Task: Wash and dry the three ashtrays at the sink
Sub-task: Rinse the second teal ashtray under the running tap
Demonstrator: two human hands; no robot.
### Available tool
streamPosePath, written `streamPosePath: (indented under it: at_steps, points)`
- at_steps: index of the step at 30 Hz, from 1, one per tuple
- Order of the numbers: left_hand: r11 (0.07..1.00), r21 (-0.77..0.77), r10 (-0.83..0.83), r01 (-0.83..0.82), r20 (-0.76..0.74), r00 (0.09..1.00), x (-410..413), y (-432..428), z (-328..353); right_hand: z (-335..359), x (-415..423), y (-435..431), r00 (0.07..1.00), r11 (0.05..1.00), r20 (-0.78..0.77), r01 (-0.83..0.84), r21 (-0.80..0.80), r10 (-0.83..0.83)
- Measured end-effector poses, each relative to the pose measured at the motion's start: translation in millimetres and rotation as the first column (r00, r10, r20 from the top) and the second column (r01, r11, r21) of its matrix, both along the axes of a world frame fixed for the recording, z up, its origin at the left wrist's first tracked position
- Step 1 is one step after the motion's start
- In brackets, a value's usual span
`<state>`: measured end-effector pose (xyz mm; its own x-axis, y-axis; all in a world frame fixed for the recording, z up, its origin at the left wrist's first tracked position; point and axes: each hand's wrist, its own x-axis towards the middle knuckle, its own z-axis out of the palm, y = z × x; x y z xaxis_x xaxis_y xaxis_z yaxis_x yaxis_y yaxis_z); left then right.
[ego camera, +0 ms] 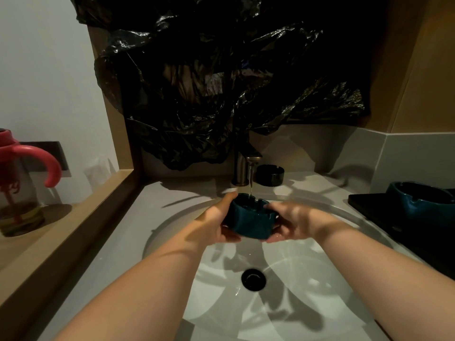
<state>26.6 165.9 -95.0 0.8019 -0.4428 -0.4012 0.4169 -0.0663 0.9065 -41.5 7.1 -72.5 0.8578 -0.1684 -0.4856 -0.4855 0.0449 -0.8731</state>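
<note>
A dark teal ashtray [250, 219] is held over the white sink basin [320, 279], under a thin stream of water from the tap [243, 168]. My left hand [219, 217] grips its left side and my right hand [293, 221] grips its right side. Water falls into the ashtray's far rim. A black ashtray [270, 174] sits on the counter just right of the tap. Another teal ashtray [423, 205] rests on a dark tray [369, 207] at the right.
The black drain [253, 279] lies at the basin's centre. Crumpled black plastic sheeting [221, 82] hangs over the wall behind the tap. On the wooden ledge [73, 227] at left stands a clear bottle with red handles [19, 183].
</note>
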Motion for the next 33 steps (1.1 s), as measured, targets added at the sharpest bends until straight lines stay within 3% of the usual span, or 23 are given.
streamPosePath:
  at_steps: [3, 6, 9, 12, 16, 19, 22, 27, 30, 33]
  points:
    - [0.995, 0.027, 0.097, -0.099, 0.076, 0.992, 6, -11, -3, -16, 5, -4, 0.999, 0.999, 0.008, -0.038, 0.035, 0.038]
    - [0.991, 0.006, 0.136, -0.137, 0.093, 0.986, 9, -14, -6, -19, 11, -8, 0.981, 0.993, 0.176, -0.069, -0.096, 0.085]
    - [0.986, -0.074, 0.149, -0.149, -0.009, 0.989, 11, -12, -10, -10, 10, -5, 0.946, 0.932, 0.304, 0.009, -0.361, 0.109]
    - [0.979, -0.180, 0.073, -0.100, -0.150, 0.986, 12, -12, -12, 3, 9, 2, 0.919, 0.892, 0.388, 0.114, -0.438, 0.073]
    - [0.980, -0.198, -0.027, -0.020, -0.229, 0.973, 12, -5, -14, 11, 7, 7, 0.965, 0.888, 0.260, 0.157, -0.431, -0.044]
    - [0.991, -0.113, -0.080, 0.067, -0.112, 0.991, 10, 0, -11, 4, 4, 2, 0.992, 0.963, 0.080, 0.115, -0.244, -0.099]
    - [0.985, -0.101, -0.148, 0.139, -0.088, 0.985, 6, 5, -7, -4, 4, -7, 0.992, 0.987, 0.021, 0.129, -0.099, -0.127]
    - [0.972, -0.189, -0.163, 0.137, -0.129, 0.978, 3, 4, -3, -5, 7, -6, 0.987, 0.949, 0.146, 0.111, -0.295, -0.070]
    - [0.988, -0.129, -0.080, 0.086, 0.054, 0.995, 1, -5, -3, 5, 14, -3, 0.953, 0.867, 0.294, 0.204, -0.454, -0.070]
    - [1.000, 0.023, -0.014, 0.008, 0.273, 0.962, 2, -9, -2, 39, 22, -1, 0.813, 0.651, 0.572, 0.493, -0.577, -0.109]
